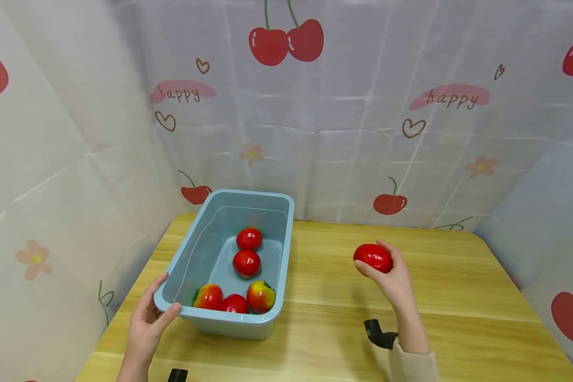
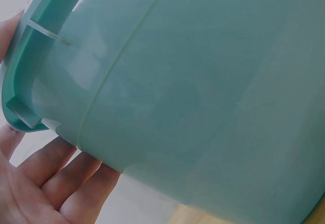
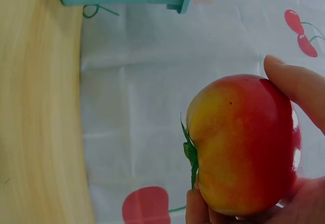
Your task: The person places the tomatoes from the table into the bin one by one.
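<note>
My right hand (image 1: 398, 281) holds a shiny red tomato (image 1: 373, 258) above the table, to the right of a light blue plastic bin (image 1: 286, 254). In the right wrist view, the held tomato (image 3: 244, 145) shows a yellow-orange side and a green leafy stem end, with fingers around it. My left hand (image 1: 145, 323) grips the bin's near left corner, its thumb by the front rim. Seen from the left wrist, the fingers (image 2: 76, 183) touch the bin's outer wall (image 2: 177, 97). Inside the bin lie several tomatoes (image 1: 246, 263), two towards the middle and others along the near wall.
The wooden table (image 1: 449, 286) extends to the right of the bin. Behind it hangs a pale curtain (image 1: 334, 132) printed with cherries, hearts and flowers, which also runs down both sides. A black bent mount (image 1: 379, 335) sits at my right wrist.
</note>
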Demonstrator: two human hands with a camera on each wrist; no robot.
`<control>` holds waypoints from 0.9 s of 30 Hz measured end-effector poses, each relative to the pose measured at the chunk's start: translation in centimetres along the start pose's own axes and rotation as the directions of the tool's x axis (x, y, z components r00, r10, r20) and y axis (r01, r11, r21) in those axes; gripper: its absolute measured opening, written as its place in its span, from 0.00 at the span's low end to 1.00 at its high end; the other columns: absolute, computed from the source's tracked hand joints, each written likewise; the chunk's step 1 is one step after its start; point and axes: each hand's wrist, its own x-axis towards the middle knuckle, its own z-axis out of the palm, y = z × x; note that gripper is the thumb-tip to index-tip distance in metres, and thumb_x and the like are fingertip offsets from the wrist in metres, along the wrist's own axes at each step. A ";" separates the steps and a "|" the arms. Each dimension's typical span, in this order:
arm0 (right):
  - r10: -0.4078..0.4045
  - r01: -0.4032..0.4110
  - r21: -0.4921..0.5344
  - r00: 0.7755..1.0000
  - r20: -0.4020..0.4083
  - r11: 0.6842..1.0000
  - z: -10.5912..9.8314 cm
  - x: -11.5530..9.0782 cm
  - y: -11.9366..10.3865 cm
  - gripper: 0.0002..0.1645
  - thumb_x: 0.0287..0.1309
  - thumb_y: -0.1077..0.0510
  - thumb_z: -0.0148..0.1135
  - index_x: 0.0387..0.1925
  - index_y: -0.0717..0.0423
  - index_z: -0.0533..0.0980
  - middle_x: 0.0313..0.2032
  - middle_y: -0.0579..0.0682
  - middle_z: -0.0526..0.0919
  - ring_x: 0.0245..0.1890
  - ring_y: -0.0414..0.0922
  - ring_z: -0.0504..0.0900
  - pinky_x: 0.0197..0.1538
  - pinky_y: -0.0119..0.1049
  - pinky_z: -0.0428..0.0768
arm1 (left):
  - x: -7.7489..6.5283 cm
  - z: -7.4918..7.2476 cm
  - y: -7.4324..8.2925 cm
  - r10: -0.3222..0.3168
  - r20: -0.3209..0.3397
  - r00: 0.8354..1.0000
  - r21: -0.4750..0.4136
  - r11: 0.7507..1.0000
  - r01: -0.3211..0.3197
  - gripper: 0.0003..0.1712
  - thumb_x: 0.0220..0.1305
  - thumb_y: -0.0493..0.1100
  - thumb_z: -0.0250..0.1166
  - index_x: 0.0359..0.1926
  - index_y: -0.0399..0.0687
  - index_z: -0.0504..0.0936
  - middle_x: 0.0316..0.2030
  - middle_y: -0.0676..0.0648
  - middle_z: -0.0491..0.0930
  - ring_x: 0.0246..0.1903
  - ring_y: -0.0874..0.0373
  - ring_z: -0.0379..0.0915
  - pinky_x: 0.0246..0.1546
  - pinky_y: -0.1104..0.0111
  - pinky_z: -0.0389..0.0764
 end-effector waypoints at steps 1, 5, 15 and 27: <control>-0.004 0.004 0.000 1.000 0.003 1.000 0.1 0.0 -0.2 0.47 0.52 0.47 0.68 0.68 0.52 0.56 0.64 0.60 0.59 0.60 0.60 0.61 0.53 0.56 0.71 | 0.0 0.0 0.0 0.000 -0.001 1.000 0.000 1.000 0.000 0.36 0.58 0.22 0.58 0.67 0.41 0.62 0.58 0.54 0.66 0.50 0.61 0.66 0.42 0.79 0.74; -0.019 0.019 -0.008 1.000 0.020 1.000 0.4 0.1 -1.0 0.47 0.51 0.47 0.69 0.68 0.52 0.57 0.64 0.59 0.60 0.60 0.60 0.62 0.52 0.56 0.72 | 0.0 0.0 0.0 -0.003 -0.003 1.000 0.001 1.000 0.003 0.36 0.58 0.22 0.58 0.67 0.41 0.62 0.58 0.55 0.66 0.50 0.61 0.66 0.42 0.79 0.74; -0.057 0.053 0.049 0.995 0.084 0.997 2.4 0.0 -3.5 0.46 0.49 0.48 0.71 0.66 0.49 0.59 0.62 0.57 0.63 0.58 0.58 0.65 0.52 0.54 0.73 | 0.0 0.0 -0.2 -0.008 -0.001 1.000 -0.011 1.000 0.008 0.36 0.59 0.23 0.58 0.68 0.41 0.62 0.58 0.55 0.67 0.50 0.62 0.67 0.42 0.79 0.74; -0.138 0.123 0.100 0.977 0.163 0.987 5.1 -0.3 -6.1 0.47 0.46 0.49 0.73 0.65 0.47 0.60 0.62 0.54 0.64 0.58 0.56 0.65 0.48 0.51 0.76 | 0.0 0.0 -0.1 -0.008 -0.001 1.000 -0.003 1.000 0.008 0.36 0.59 0.22 0.57 0.68 0.42 0.62 0.58 0.55 0.67 0.50 0.62 0.67 0.42 0.78 0.74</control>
